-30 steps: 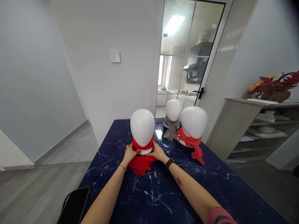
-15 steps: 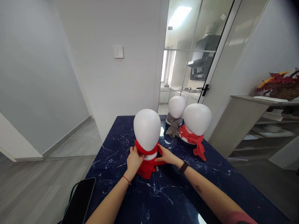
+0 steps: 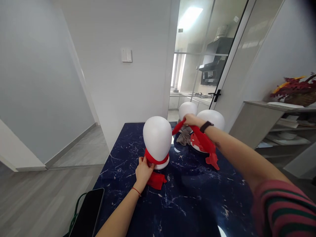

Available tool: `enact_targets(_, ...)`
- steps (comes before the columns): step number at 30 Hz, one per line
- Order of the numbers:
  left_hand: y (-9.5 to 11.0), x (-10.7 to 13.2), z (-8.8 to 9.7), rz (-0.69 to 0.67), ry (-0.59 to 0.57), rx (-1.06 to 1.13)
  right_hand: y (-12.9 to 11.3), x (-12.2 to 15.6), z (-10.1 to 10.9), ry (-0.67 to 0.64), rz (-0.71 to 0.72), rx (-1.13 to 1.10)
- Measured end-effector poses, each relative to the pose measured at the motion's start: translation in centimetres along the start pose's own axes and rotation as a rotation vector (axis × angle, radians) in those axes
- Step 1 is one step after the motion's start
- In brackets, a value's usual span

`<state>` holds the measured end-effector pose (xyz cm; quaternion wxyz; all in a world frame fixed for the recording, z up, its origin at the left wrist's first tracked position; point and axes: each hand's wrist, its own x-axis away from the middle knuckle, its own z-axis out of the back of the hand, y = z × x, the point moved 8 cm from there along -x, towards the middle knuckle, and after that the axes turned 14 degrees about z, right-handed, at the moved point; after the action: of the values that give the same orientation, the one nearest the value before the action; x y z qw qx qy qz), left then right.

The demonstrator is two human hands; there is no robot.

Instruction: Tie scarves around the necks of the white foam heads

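Lifted red scarf (image 3: 178,126) now partly hides the rightmost head (image 3: 214,118).

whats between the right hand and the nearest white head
In the head view, a stretch of red scarf spans the gap, running from the right hand to the side of the nearest white head.

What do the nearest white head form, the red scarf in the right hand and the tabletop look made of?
White head form: probably plastic or coated foam, matt and smooth; shading is soft, without sharp highlights.
Red scarf: soft, matt fabric, fibre unclear; it bends and drapes from the right hand.
Tabletop: glossy marble or a lookalike; white veins on dark blue, with bright reflections.
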<state>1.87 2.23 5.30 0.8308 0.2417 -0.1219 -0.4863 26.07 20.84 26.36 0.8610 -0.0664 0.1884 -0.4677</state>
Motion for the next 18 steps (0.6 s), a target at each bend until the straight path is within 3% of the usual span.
enact_targets(3, -0.3, 0.0, -0.2, -0.007, 0.012, -0.011, -3.5, -4.0, 1.0, 0.103, 0.051, -0.063)
enact_targets(6, -0.4, -0.1, -0.2, -0.034, 0.025, -0.014, -9.7, -6.7, 1.8, 0.226, 0.184, -0.193)
enact_targets(9, -0.6, -0.3, -0.2, -0.037, 0.029, -0.020, -16.3, -6.1, 3.8, 0.422, 0.423, -0.465)
enact_targets(11, -0.8, -0.3, -0.2, -0.015, 0.025, -0.024, -18.6, -3.6, 5.2, 0.494, 0.501, -0.666)
enact_targets(14, -0.8, -0.3, -0.2, 0.001, -0.003, -0.009, -17.5, 1.9, 6.6, 0.507, 0.419, -0.837)
enact_targets(18, -0.6, -0.2, -0.2, -0.018, 0.007, 0.001, -10.5, 9.7, 7.0, 0.492, 0.174, -0.696)
